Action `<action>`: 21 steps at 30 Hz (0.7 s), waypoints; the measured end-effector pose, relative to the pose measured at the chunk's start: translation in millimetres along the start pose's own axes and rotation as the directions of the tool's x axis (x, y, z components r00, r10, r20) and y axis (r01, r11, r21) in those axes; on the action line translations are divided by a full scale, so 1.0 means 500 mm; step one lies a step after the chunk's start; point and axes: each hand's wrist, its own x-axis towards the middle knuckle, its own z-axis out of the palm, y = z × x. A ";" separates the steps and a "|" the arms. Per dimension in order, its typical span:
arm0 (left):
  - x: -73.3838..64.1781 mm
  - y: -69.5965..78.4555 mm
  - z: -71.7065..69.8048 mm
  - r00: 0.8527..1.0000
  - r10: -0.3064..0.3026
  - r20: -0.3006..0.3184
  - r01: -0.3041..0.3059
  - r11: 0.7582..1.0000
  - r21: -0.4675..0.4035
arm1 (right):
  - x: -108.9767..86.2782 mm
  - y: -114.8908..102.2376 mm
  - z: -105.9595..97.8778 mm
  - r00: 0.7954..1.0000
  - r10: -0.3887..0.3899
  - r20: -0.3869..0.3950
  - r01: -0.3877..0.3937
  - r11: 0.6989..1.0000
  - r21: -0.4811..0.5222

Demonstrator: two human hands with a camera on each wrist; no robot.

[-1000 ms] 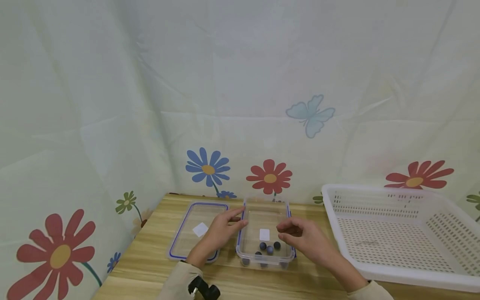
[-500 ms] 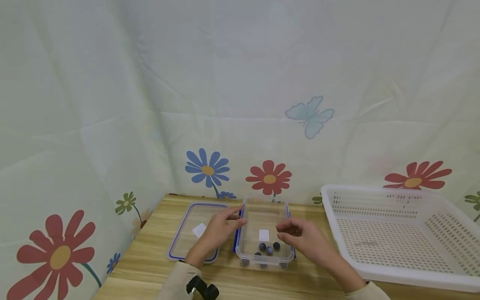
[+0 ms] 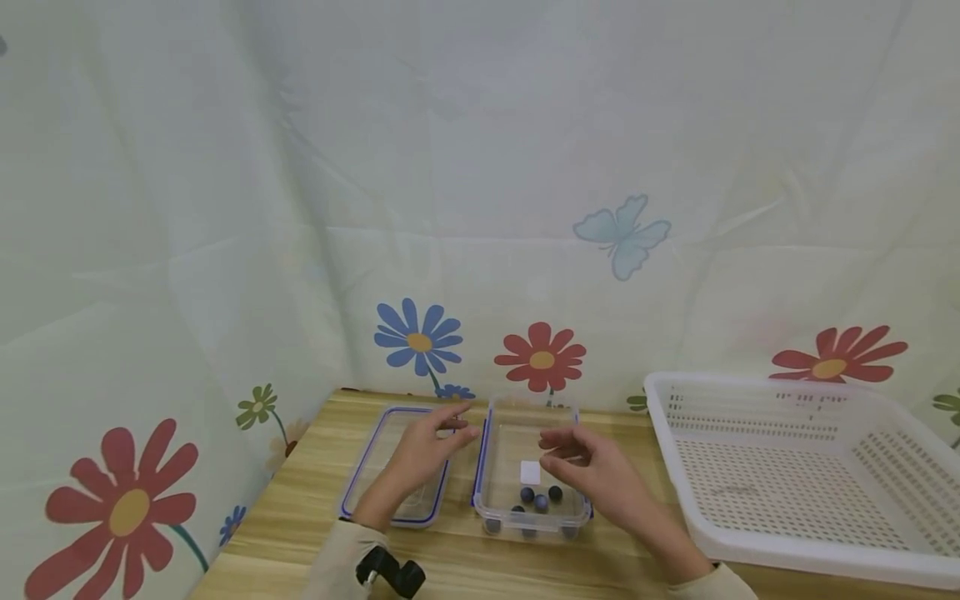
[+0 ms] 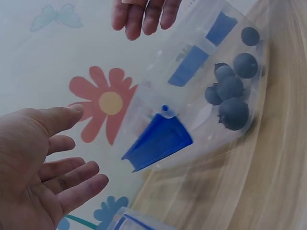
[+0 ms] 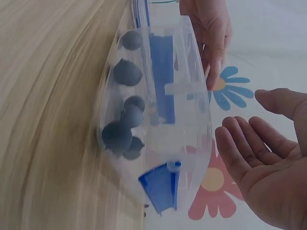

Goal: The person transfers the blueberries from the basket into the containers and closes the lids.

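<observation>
A clear plastic box [image 3: 534, 439] with blue side clips stands uncovered on the wooden table, several blueberries [image 3: 542, 502] gathered at its near end and a white square inside the outline. Left of it lies its clear lid [image 3: 359, 468] with a blue seal. My left hand [image 3: 424, 451] hovers above the lid, thumb and fingers apart, holding nothing. Over the box's right side is my right hand [image 3: 595, 469], its fingers loosely bent. In the right wrist view that hand's palm [image 5: 273, 167] bears nothing, and the blueberries [image 5: 127, 73] show through the box wall.
A large white perforated plastic basket [image 3: 780, 533] stands to the right of the box. Behind the wooden table [image 3: 300, 500] hangs a pale curtain [image 3: 480, 167] printed with flowers and a butterfly.
My left hand has drawn left, away from the box's left rim, and now covers the lid's white square. The right hand has shifted slightly left over the box. The blueberries stay put.
</observation>
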 end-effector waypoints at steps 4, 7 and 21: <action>-0.004 -0.004 -0.027 0.999 -0.021 -0.026 0.020 1.000 -0.020 | 0.007 -0.009 0.019 1.000 -0.029 -0.006 0.030 0.998 0.053; -0.004 -0.005 -0.046 0.999 -0.023 -0.044 0.022 0.999 -0.036 | 0.012 -0.018 0.035 0.999 -0.039 -0.014 0.040 0.995 0.094; -0.037 -0.037 -0.125 0.999 -0.019 -0.043 0.020 1.000 0.018 | 0.043 -0.039 0.120 0.997 -0.034 -0.070 0.045 0.985 0.165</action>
